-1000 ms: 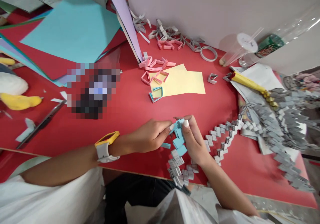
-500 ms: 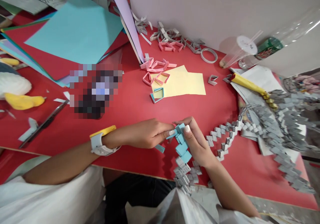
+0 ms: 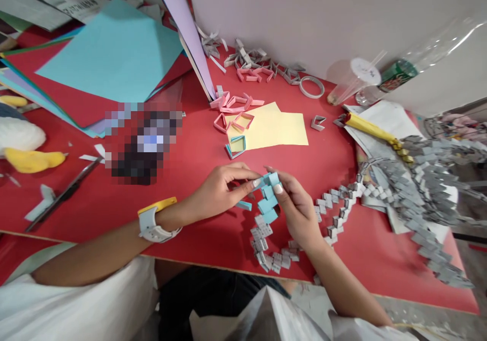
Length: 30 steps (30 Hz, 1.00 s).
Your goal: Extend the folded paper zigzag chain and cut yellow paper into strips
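A zigzag folded paper chain (image 3: 268, 210) hangs from my hands, blue at its upper end and grey printed paper lower down. The thumb and fingers of my right hand (image 3: 299, 206) are closed on its blue top. From the left side, my left hand (image 3: 224, 191) pinches a blue paper strip (image 3: 263, 181) that meets the top of the chain. Another folded blue strip (image 3: 243, 205) shows just below my left fingers. The chain's grey part (image 3: 262, 242) curves down over the red table and passes behind my right forearm.
Yellow paper (image 3: 281, 128) lies ahead with pink folded links (image 3: 239, 102) and a blue link (image 3: 236, 147). A cutter knife (image 3: 64, 194) and a blurred dark phone-like object (image 3: 142, 145) are at left. Grey chains (image 3: 422, 204), a plastic cup (image 3: 355, 82) and a bottle (image 3: 397, 77) occupy the right.
Both hands have lifted slightly away from the table's front edge with the chain. Its grey part now hangs in a wider loop, more spread out. The view has shifted a little.
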{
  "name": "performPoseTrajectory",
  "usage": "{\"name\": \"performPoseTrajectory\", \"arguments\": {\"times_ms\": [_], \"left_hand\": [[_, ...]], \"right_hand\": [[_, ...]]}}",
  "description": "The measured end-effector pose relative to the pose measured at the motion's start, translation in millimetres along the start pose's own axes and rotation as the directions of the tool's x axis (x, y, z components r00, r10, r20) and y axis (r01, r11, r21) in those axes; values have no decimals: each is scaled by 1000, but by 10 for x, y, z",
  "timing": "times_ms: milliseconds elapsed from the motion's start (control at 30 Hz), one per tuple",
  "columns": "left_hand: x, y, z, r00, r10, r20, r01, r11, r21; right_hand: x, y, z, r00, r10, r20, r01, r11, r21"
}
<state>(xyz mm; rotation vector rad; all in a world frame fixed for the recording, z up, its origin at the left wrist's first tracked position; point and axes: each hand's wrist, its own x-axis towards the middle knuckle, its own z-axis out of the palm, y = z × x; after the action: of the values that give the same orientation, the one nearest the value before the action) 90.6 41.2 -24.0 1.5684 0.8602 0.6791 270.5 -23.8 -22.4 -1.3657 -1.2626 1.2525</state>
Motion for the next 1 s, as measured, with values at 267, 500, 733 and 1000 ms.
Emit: {"name": "performPoseTrajectory", "arguments": {"times_ms": [267,500,733,1000], "left_hand": [[29,33,-63,996,-89,-8,89,994,-62],[34,59,-86,1000,-22,13,22,999,-31],[-23,82,-45,997,-36,-62,32,998,-63],[-31,47,-3,994,-45,-95,41,998,-52]], "right_hand": [[10,27,24,993,114,20,-116,976,185],[35,47,0,988,131,87,-151,939,309],[27,53,3,972,202,119,-233,888,397],[24,42,15,994,61,90,-82,965,250]]}}
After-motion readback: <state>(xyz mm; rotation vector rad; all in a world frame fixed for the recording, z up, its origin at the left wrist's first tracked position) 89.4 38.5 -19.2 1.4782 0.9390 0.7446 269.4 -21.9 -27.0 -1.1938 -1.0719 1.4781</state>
